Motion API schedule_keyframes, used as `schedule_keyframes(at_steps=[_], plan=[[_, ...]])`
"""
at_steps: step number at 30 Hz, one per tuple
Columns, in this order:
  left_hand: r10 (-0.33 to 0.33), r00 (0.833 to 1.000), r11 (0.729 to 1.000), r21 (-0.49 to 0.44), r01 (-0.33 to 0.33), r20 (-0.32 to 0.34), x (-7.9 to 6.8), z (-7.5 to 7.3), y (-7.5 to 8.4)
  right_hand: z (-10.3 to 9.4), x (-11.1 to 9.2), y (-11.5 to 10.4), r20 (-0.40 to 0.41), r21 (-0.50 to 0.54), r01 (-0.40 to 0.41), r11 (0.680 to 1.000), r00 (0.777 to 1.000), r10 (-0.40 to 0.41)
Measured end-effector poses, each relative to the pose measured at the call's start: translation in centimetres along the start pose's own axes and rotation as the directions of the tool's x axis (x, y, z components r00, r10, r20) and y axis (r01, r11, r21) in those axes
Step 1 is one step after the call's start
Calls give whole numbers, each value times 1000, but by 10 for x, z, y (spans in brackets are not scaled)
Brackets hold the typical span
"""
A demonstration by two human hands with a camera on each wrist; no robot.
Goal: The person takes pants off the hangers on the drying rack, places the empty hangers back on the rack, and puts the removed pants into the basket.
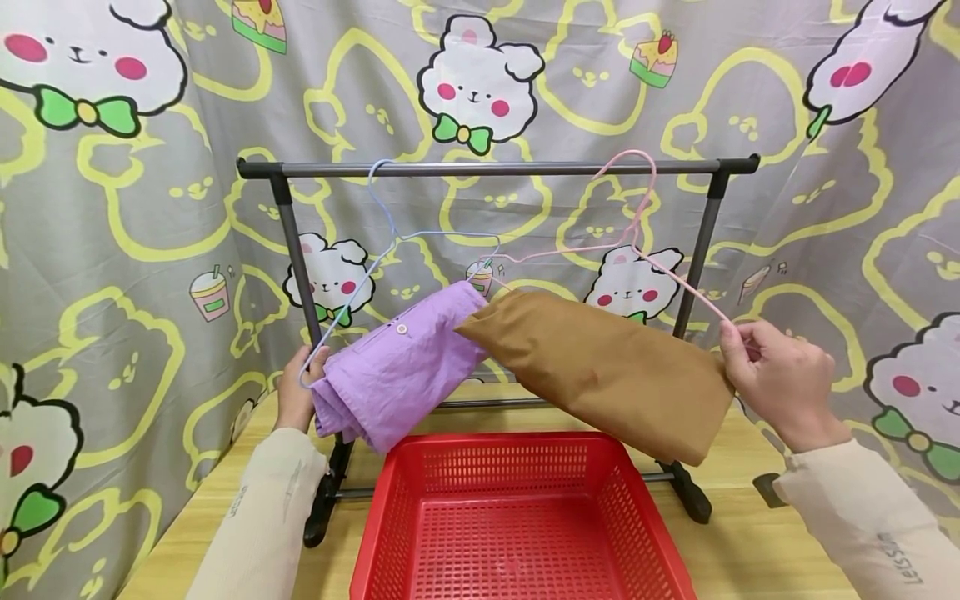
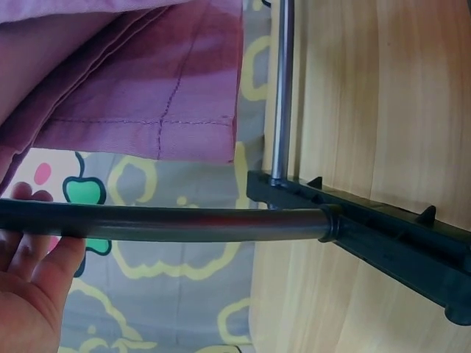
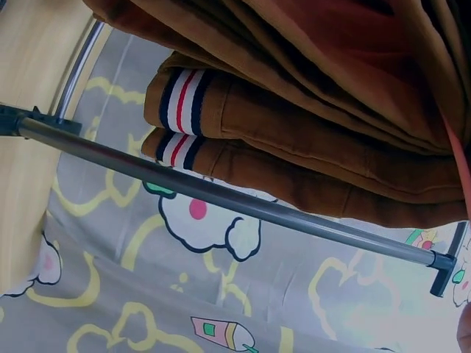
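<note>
The right hand (image 1: 780,377) pinches the pink hanger (image 1: 635,237); the left hand's (image 1: 296,392) grip is unclear. Below, the red basket (image 1: 512,448) shows its perforated floor (image 1: 512,542).

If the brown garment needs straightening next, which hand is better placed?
Probably the right hand: it pinches the pink hanger beside one end of the brown garment. The left hand is at the rack's other side, next to the purple garment.
</note>
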State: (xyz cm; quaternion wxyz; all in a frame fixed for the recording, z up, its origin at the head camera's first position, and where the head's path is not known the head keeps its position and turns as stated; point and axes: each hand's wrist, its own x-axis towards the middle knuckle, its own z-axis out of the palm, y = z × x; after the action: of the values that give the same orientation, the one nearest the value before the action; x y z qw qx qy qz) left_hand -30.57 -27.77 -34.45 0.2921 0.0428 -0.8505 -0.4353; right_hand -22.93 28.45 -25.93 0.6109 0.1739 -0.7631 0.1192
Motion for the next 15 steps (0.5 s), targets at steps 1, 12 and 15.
schedule_keyframes(at_steps=[1,12,15], plan=[[-2,1000,1000,1,2,3,0,0,0,0,-1,1,0,2,5,1000,1000,-5],[-6,1000,1000,10,6,8,-1,-1,1,3,-10,3,-8,-3,42,999,999,-42],[-16,1000,1000,10,15,15,-1,-1,1,2,-12,3,0,2,48,999,999,-48]])
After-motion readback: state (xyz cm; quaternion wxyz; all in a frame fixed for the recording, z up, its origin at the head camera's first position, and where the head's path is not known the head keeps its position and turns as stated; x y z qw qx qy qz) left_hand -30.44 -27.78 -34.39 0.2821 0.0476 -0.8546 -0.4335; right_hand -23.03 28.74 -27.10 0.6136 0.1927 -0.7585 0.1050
